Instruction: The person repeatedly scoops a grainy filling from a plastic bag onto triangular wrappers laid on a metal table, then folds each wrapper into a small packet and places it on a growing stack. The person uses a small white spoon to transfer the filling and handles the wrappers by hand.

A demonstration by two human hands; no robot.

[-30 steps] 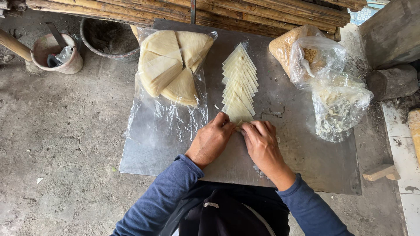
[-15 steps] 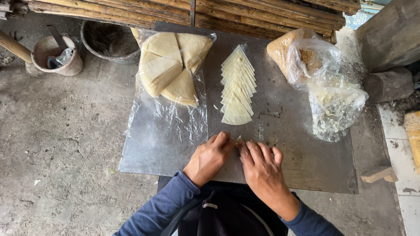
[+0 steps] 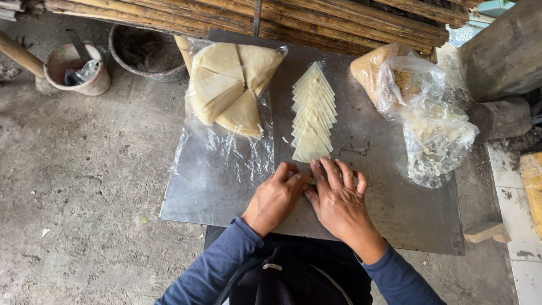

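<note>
Both hands lie flat, side by side, on the metal table (image 3: 395, 214). The left hand (image 3: 276, 195) and right hand (image 3: 337, 197) press down with fingers spread on a small pale piece, mostly hidden, just below the row of thin pale triangle sheets (image 3: 313, 116).

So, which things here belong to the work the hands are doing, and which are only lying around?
In use:
- left hand and right hand, pressed flat side by side on the metal sheet
- row of folded pale wrappers just above them
- stack of wedge-cut wrapper sheets on clear plastic
- clear bags of filling

Lying about:
- small bucket
- dark basin
- bamboo poles
</note>
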